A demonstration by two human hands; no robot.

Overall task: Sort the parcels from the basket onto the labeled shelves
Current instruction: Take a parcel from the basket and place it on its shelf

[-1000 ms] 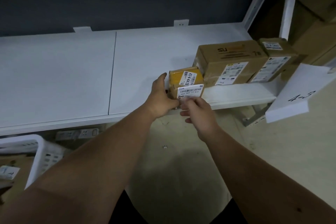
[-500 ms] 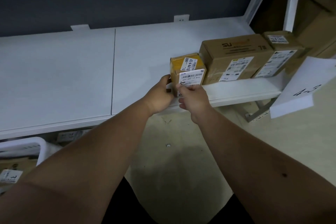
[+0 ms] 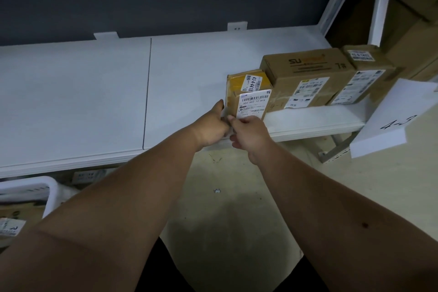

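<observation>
At the shelf (image 3: 189, 83) edge, your left hand (image 3: 213, 125) and right hand (image 3: 248, 133) pinch the yellow parcel (image 3: 246, 92) beside the brown box (image 3: 308, 78); released near the lip, it could tip off.

Both bare forearms enter from the lower corners and converge at frame centre. Left hand (image 3: 213, 125): thumb raised, fingers curled inward. Right hand (image 3: 250, 133): knuckles up, fingers bent, fingertips meeting those of the left hand. What the fingers grasp cannot be determined.
</observation>
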